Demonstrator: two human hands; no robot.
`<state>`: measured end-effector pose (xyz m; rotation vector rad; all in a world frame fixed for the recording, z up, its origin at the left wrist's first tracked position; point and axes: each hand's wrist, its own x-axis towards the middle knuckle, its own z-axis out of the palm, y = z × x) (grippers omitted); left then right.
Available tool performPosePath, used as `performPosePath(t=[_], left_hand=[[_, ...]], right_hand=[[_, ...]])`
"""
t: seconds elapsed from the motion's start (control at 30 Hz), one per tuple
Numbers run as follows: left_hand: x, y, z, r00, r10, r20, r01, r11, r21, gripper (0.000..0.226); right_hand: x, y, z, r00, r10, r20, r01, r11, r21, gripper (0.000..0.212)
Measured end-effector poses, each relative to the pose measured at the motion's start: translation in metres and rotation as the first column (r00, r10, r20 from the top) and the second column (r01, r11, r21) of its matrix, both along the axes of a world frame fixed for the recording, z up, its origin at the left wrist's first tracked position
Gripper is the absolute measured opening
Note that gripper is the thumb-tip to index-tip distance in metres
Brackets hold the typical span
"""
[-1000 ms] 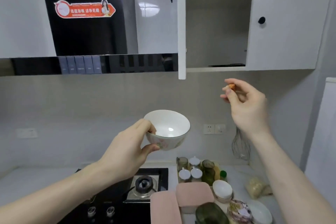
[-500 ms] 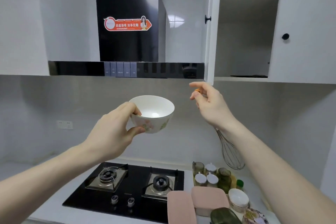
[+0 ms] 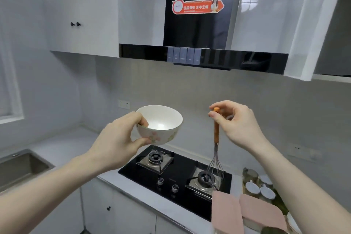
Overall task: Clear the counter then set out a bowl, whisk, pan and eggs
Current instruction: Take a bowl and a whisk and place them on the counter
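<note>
My left hand (image 3: 117,142) grips a white bowl (image 3: 161,119) with a floral outside by its rim, thumb inside, held up in the air above the stove's left side. My right hand (image 3: 237,125) pinches the top of a whisk (image 3: 216,148) with an orange handle. The whisk hangs straight down, its wire head above the right burner (image 3: 206,178). No pan and no eggs are in view.
A black two-burner gas hob (image 3: 171,173) lies in the white counter (image 3: 62,146). A steel sink (image 3: 17,167) is at left. Pink lidded boxes (image 3: 237,213) and small jars (image 3: 256,186) crowd the right. An open cupboard door (image 3: 311,24) hangs at upper right beside the range hood (image 3: 199,15).
The view swung left, bringing the sink and left counter into sight. Both hands came down and left with the bowl and whisk; the whisk now hangs in full view over the right burner.
</note>
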<state>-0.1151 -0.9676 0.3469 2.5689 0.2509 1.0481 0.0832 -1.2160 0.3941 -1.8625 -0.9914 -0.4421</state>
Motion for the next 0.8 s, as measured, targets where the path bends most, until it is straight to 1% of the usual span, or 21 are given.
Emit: performPosePath(t=[0.1, 0.23, 0.27, 0.33, 0.47, 0.6, 0.7, 0.8], left_hand=[[-0.008, 0.026, -0.031, 0.997, 0.072, -0.034, -0.074, 0.995, -0.063, 0.036], [-0.018, 0.06, -0.08, 0.978, 0.177, -0.107, -0.192, 0.97, -0.148, 0.036], [-0.019, 0.07, -0.095, 0.969, 0.205, -0.136, -0.227, 0.958, -0.176, 0.035], [-0.022, 0.085, -0.119, 0.95, 0.254, -0.184, -0.291, 0.932, -0.218, 0.035], [-0.02, 0.11, -0.165, 0.867, 0.401, -0.294, -0.477, 0.84, -0.261, 0.039], [-0.01, 0.119, -0.192, 0.793, 0.506, -0.338, -0.599, 0.747, -0.287, 0.039], [0.003, 0.126, -0.205, 0.755, 0.558, -0.344, -0.654, 0.68, -0.332, 0.039], [0.01, 0.138, -0.216, 0.723, 0.59, -0.36, -0.691, 0.632, -0.352, 0.038]], right_hand=[[0.004, 0.036, -0.033, 0.995, 0.054, -0.086, -0.055, 0.998, -0.014, 0.007], [0.016, 0.086, -0.087, 0.953, 0.14, -0.27, -0.139, 0.99, 0.023, 0.011], [0.021, 0.102, -0.106, 0.922, 0.186, -0.341, -0.187, 0.982, 0.032, 0.012], [0.029, 0.12, -0.136, 0.861, 0.244, -0.446, -0.229, 0.969, 0.088, 0.011], [0.043, 0.157, -0.194, 0.75, 0.273, -0.602, -0.229, 0.962, 0.15, 0.015], [0.059, 0.195, -0.226, 0.67, 0.287, -0.685, -0.286, 0.951, 0.118, 0.011], [0.075, 0.226, -0.236, 0.6, 0.314, -0.735, -0.358, 0.928, 0.104, 0.006], [0.085, 0.265, -0.246, 0.545, 0.334, -0.769, -0.422, 0.902, 0.093, 0.006]])
